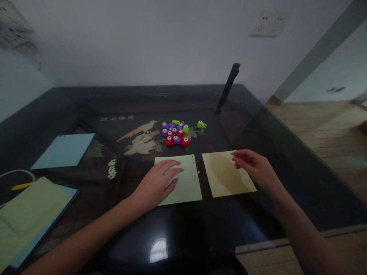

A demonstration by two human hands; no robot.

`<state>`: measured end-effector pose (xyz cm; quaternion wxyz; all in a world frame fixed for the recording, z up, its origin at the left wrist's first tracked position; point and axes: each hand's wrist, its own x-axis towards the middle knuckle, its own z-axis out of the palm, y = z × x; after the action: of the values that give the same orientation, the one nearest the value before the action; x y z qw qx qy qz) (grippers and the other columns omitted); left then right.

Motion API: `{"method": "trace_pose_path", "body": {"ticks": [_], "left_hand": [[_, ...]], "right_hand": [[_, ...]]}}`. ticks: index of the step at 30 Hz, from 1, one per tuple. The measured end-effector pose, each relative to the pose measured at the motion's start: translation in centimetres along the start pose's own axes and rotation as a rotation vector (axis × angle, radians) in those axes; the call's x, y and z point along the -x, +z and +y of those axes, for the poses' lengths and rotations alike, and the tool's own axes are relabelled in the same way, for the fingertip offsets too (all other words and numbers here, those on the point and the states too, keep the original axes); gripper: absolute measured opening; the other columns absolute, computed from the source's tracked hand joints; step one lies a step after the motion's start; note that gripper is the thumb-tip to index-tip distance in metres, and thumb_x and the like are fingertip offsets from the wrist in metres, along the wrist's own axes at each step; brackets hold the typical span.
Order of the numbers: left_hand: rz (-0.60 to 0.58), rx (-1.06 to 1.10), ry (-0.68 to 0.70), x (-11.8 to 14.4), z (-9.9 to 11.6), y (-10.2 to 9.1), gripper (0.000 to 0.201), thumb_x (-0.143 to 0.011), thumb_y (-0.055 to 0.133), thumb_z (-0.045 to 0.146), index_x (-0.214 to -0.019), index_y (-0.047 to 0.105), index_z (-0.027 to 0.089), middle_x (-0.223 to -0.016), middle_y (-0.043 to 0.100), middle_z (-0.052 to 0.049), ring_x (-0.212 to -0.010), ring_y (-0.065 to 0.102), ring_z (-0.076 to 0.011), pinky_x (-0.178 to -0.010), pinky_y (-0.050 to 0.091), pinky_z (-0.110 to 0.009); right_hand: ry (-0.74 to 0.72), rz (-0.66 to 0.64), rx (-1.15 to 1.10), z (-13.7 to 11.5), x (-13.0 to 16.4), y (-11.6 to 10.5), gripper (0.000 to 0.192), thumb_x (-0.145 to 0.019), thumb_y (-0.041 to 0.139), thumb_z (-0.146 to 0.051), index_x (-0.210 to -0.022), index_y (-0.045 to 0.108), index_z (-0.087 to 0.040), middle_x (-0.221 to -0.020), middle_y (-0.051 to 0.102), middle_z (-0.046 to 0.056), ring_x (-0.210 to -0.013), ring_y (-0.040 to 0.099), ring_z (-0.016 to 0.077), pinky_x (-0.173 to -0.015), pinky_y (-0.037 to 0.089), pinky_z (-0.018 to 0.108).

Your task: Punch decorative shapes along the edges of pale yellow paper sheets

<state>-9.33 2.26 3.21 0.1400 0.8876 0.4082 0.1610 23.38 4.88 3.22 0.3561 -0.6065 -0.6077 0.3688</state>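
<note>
My left hand (162, 181) is over the pale green sheet of paper (190, 187), palm down with fingers apart, and no object shows in it. Small dark marks or holes run down that sheet's upper right corner. Above the right part of the pale yellow sheet (223, 175) is my right hand (255, 166). Its fingers are loosely bent, with gaps between them, and nothing can be made out in them. A tiny pale scrap (198, 172) lies between the two sheets. Behind them sits a cluster of small red, purple and green craft punches (177, 140) with white round tops.
One green punch (200, 124) stands apart at the right. Small paper bits (111, 169) lie in a pile at left, near a blue sheet (65, 149). Stacked paper (34, 210) and a white cable (20, 171) are at the left edge. A black post (228, 88) rises at the back.
</note>
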Motion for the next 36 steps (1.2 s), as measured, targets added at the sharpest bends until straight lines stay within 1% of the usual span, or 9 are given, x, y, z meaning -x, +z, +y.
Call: {"method": "trace_pose_path", "body": {"ticks": [4,6,8,11,13,16,23,30,36], "left_hand": [[0.029,0.084,-0.126,2.9,-2.6,-0.1,0.029,-0.091,0.044,0.020,-0.116,0.058,0.020,-0.128,0.055,-0.011,-0.122,0.047,-0.0257,-0.104,0.038,-0.048],[0.080,0.211,-0.238,3.7,-3.1,-0.3,0.029,-0.090,0.047,0.024,-0.116,0.058,0.022,-0.134,0.050,-0.010,-0.127,0.043,-0.0266,-0.108,0.034,-0.049],[0.127,0.467,-0.379,4.2,-3.4,-0.5,0.031,-0.089,0.050,0.029,-0.119,0.055,0.024,-0.141,0.044,-0.009,-0.133,0.038,-0.0262,-0.111,0.032,-0.048],[0.163,0.899,-0.548,4.5,-3.3,-1.0,0.038,-0.089,0.052,0.033,-0.126,0.048,0.027,-0.145,0.041,-0.005,-0.138,0.032,-0.0233,-0.113,0.030,-0.043],[0.191,1.023,-0.607,4.6,-3.1,-1.2,0.040,-0.088,0.054,0.033,-0.127,0.046,0.029,-0.147,0.040,-0.003,-0.140,0.028,-0.0229,-0.114,0.027,-0.043],[0.207,1.069,-0.633,4.7,-2.5,-1.3,0.045,-0.085,0.057,0.029,-0.129,0.044,0.029,-0.149,0.036,-0.003,-0.142,0.023,-0.0241,-0.114,0.027,-0.047],[0.115,1.120,-0.602,4.8,-1.8,-1.4,0.045,-0.087,0.051,0.028,-0.131,0.041,0.027,-0.150,0.036,-0.004,-0.140,0.028,-0.0239,-0.115,0.027,-0.047],[0.133,1.152,-0.617,5.0,-2.3,-1.2,0.045,-0.088,0.053,0.028,-0.131,0.042,0.028,-0.150,0.036,-0.003,-0.140,0.026,-0.0231,-0.116,0.027,-0.046],[0.145,1.182,-0.625,5.0,-2.4,-1.6,0.043,-0.088,0.054,0.025,-0.130,0.044,0.028,-0.149,0.038,-0.002,-0.140,0.027,-0.0230,-0.116,0.025,-0.046]], "right_hand": [[0.005,-0.276,-0.252,-3.1,0.0,4.0,0.028,-0.076,0.067,-0.035,-0.098,0.063,-0.019,-0.094,0.068,0.007,-0.088,0.066,0.0199,-0.082,0.055,0.041],[0.052,-0.351,-0.340,-3.8,-0.2,5.7,0.031,-0.075,0.068,-0.032,-0.102,0.061,-0.020,-0.101,0.068,0.008,-0.098,0.065,0.0207,-0.090,0.052,0.043],[0.122,-0.387,-0.391,-4.0,-0.3,6.6,0.032,-0.075,0.068,-0.031,-0.103,0.059,-0.020,-0.106,0.066,0.009,-0.101,0.064,0.0214,-0.092,0.051,0.044],[0.199,-0.405,-0.412,-3.7,0.0,6.9,0.031,-0.076,0.067,-0.032,-0.104,0.058,-0.019,-0.110,0.065,0.011,-0.101,0.064,0.0226,-0.090,0.053,0.044],[0.218,-0.403,-0.425,-3.4,0.4,6.8,0.032,-0.078,0.066,-0.033,-0.105,0.057,-0.020,-0.114,0.063,0.011,-0.102,0.064,0.0227,-0.090,0.053,0.044],[0.221,-0.396,-0.447,-3.0,0.9,6.6,0.033,-0.080,0.065,-0.033,-0.109,0.054,-0.021,-0.120,0.061,0.011,-0.106,0.063,0.0230,-0.092,0.052,0.045],[0.176,-0.415,-0.373,-3.4,1.1,7.4,0.031,-0.081,0.062,-0.030,-0.110,0.052,-0.023,-0.124,0.058,0.011,-0.115,0.058,0.0230,-0.090,0.055,0.044],[0.169,-0.419,-0.406,-3.8,1.2,8.2,0.027,-0.083,0.058,-0.025,-0.108,0.052,-0.022,-0.121,0.058,0.011,-0.116,0.056,0.0217,-0.091,0.055,0.042],[0.134,-0.416,-0.357,-4.1,1.4,8.6,0.027,-0.084,0.058,-0.025,-0.109,0.052,-0.023,-0.118,0.058,0.010,-0.116,0.055,0.0213,-0.093,0.053,0.043]]}}
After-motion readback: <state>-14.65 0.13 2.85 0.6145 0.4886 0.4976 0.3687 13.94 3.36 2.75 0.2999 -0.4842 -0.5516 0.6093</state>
